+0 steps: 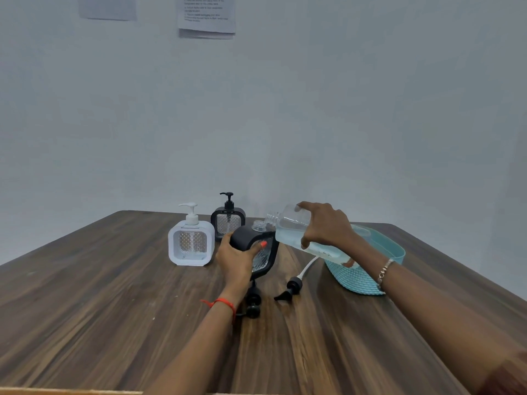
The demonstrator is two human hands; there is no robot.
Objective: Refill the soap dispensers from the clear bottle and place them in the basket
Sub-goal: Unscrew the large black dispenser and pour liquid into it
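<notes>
My left hand (238, 259) grips a black soap dispenser (266, 253) with its pump off; it is tilted right, its open neck (259, 225) upward. My right hand (325, 226) holds the clear bottle (293, 228) tipped left, its uncapped mouth (271, 218) just above and right of the dispenser's neck. Pale liquid lies in the bottle's lower part. A white dispenser (191, 242) and a second black dispenser (228, 220), both with pumps on, stand behind. The teal basket (370, 269) sits at the right, partly behind my right forearm.
A black pump head with a white tube (293, 286) lies on the wooden table (114, 295) beside the basket. Another black pump or cap (253, 305) lies by my left wrist. Papers (206, 15) hang on the wall behind.
</notes>
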